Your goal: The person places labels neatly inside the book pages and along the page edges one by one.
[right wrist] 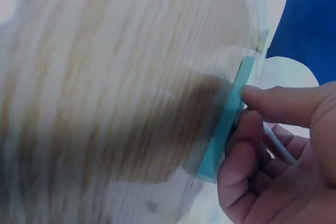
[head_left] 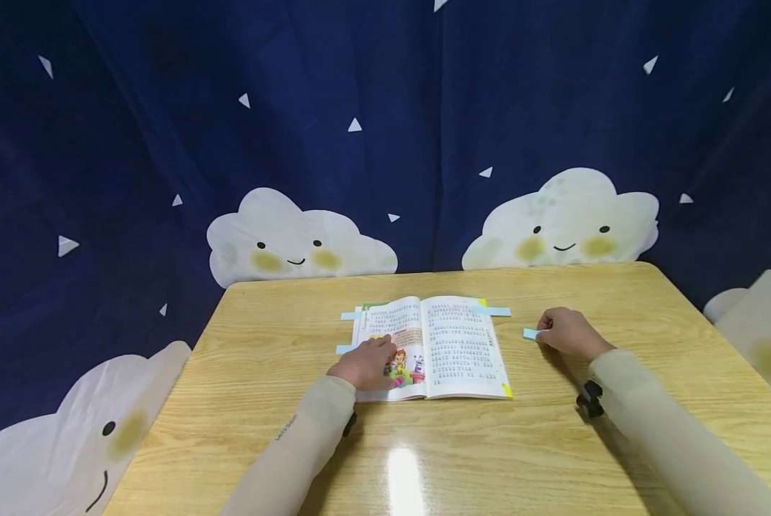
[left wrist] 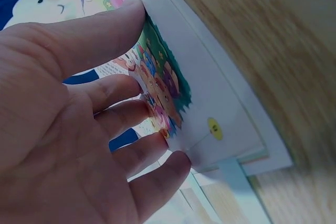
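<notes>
An open book [head_left: 459,351] lies on the wooden table, its left page carrying text and a coloured cartoon picture. My left hand [head_left: 367,363] rests on that page with its fingers spread. The left wrist view shows the fingertips touching the page at the picture. Light-blue sticky tabs stick out from the book's edges: two on the left, one [head_left: 501,312] at the upper right. To the right of the book, my right hand [head_left: 569,333] pinches a small light-blue pad of sticky notes [right wrist: 224,124] close to the tabletop. The other fingers are curled; their grip is partly hidden.
The wooden table [head_left: 263,401] carries the book in its middle. Behind it hangs a dark blue curtain [head_left: 418,143] with printed clouds and white triangles. A black wrist strap piece [head_left: 590,398] hangs under the right sleeve.
</notes>
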Demonstrator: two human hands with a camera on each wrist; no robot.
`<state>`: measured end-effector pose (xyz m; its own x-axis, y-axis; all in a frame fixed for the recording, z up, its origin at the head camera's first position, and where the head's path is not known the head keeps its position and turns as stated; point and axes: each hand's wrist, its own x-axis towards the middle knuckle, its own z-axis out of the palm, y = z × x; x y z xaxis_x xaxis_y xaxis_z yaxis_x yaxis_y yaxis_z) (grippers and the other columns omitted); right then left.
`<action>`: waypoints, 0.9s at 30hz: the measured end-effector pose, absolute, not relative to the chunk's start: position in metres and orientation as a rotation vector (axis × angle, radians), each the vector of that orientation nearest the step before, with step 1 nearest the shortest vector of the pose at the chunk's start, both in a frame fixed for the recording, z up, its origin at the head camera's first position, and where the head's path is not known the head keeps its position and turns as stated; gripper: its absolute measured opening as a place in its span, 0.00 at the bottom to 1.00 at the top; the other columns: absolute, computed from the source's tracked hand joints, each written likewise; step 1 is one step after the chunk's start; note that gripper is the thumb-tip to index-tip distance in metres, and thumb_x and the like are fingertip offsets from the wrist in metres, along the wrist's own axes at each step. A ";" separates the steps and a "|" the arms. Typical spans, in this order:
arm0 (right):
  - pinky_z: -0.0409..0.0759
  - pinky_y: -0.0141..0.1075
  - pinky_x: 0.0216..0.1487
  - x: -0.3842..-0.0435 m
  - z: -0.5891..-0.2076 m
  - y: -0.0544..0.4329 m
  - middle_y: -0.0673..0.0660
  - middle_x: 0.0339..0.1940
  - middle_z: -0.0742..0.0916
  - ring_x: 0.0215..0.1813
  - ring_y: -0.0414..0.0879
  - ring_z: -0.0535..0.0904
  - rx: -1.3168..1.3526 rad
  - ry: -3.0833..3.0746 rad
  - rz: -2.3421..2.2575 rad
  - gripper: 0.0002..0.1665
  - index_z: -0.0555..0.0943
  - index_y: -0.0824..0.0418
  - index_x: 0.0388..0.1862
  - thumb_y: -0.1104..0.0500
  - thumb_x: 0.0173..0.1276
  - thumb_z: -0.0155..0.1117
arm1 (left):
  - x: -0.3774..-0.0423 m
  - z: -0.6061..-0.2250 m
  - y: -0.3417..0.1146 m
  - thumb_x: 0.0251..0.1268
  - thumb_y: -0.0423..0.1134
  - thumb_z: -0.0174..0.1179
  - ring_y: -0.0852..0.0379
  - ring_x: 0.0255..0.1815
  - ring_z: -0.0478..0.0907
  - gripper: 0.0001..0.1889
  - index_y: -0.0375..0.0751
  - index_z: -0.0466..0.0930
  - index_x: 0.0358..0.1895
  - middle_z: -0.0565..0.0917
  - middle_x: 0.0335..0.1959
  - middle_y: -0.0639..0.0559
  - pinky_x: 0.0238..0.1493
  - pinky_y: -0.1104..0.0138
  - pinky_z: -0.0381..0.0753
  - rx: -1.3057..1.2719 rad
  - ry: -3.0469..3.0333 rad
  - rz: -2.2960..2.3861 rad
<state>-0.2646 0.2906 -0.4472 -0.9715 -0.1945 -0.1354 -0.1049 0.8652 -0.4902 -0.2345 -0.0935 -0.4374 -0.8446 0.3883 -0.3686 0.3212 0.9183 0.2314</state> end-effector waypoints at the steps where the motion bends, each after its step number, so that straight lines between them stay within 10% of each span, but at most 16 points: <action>1: 0.69 0.36 0.30 -0.264 -0.447 0.292 0.57 0.27 0.81 0.27 0.45 0.71 -0.234 2.863 -0.730 0.07 0.78 0.66 0.33 0.61 0.68 0.61 | -0.234 -0.438 -0.094 0.65 0.49 0.65 0.43 0.80 0.56 0.31 0.48 0.68 0.70 0.57 0.81 0.51 0.76 0.50 0.65 0.512 2.663 0.221; 27: 0.63 0.34 0.24 -0.267 -0.439 0.291 0.49 0.09 0.71 0.17 0.41 0.59 -0.113 2.822 -0.763 0.16 0.72 0.57 0.12 0.67 0.59 0.51 | -0.231 -0.433 -0.093 0.66 0.48 0.64 0.43 0.80 0.57 0.33 0.46 0.66 0.73 0.57 0.81 0.48 0.76 0.51 0.65 0.533 2.670 0.217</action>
<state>-0.2666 0.2906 -0.4385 -0.9739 -0.1294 -0.1865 -0.0178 0.8626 -0.5055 -0.2307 -0.0933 -0.4335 -0.8438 0.3974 -0.3606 0.3341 0.9149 0.2266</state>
